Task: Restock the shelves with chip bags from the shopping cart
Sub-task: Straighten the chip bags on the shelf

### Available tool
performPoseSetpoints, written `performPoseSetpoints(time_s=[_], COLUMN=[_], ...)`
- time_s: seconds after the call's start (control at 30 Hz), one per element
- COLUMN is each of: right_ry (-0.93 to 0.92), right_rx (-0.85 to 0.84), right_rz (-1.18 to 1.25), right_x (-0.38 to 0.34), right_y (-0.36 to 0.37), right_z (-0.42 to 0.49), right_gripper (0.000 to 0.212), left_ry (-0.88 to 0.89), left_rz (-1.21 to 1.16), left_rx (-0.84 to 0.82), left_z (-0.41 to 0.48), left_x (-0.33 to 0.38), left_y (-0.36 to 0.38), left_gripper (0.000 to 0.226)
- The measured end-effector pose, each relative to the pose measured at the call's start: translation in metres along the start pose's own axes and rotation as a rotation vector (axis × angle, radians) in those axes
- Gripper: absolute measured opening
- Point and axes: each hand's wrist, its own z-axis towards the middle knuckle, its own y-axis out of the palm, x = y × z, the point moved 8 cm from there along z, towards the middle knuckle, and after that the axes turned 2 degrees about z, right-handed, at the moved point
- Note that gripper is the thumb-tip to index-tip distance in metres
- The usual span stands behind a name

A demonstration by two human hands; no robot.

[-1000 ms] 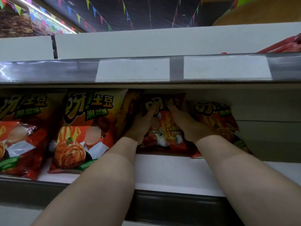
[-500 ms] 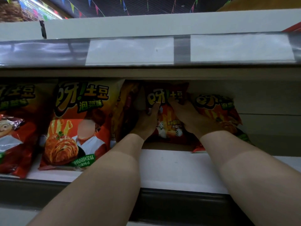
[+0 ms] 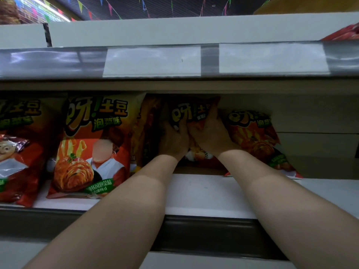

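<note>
An orange-red chip bag point(image 3: 187, 113) stands deep in the white shelf point(image 3: 196, 193), in the gap between other bags. My left hand point(image 3: 173, 140) and my right hand point(image 3: 210, 135) lie side by side against its front, backs toward me and fingers pointing up, pressing on it. The hands hide the bag's lower half. A matching bag point(image 3: 254, 138) leans just to the right of my right hand. A bag turned side-on point(image 3: 147, 133) stands just left of my left hand.
A large bag of the same kind point(image 3: 93, 144) faces front further left, with another one point(image 3: 17, 150) at the left edge. The upper shelf's price strip point(image 3: 151, 62) hangs low overhead. A red package point(image 3: 343, 33) lies on the upper shelf at right. Bare shelf lies right of the bags.
Both hands have slid closer together on the middle bag's front, now almost touching. The bag sits a little deeper and more upright.
</note>
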Motion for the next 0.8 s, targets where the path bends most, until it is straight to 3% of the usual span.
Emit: performPoseSetpoints(time_s=[0.17,0.3,0.43,0.53,0.6,0.67,0.73,0.8], right_ry=[0.033,0.021,-0.151,-0.238,-0.180,-0.025,0.183,0.418], right_rx=[-0.009,-0.031,0.095,0.244,0.306,0.303,0.261,0.188], right_rz=[0.172,-0.055,-0.319,-0.405,-0.421,-0.450,-0.401,-0.195], right_x=[0.007,0.002,-0.030,-0.039,-0.025,0.000,0.030,0.061], right_y=[-0.003,-0.004,-0.031,-0.066,-0.090,-0.109,-0.121,-0.123], right_z=[-0.002,-0.011,-0.020,-0.030,-0.034,-0.036,-0.039,-0.043], right_gripper=[0.103,0.101,0.065,0.040,0.040,0.051,0.065,0.081], left_ry=[0.085,0.075,0.101,0.349,0.543,0.620,0.586,0.508], left_rz=[0.027,0.151,0.333,0.423,0.414,0.402,0.393,0.383], left_rx=[0.025,0.030,0.099,0.186,0.115,-0.090,-0.305,-0.448], left_z=[0.001,-0.002,-0.012,-0.030,-0.047,-0.065,-0.079,-0.085], left_x=[0.005,0.002,0.026,0.072,0.096,0.106,0.103,0.095], left_y=[-0.005,-0.011,-0.020,-0.021,-0.003,0.024,0.047,0.058], left_gripper=[0.062,0.061,0.059,0.047,0.044,0.038,0.035,0.040])
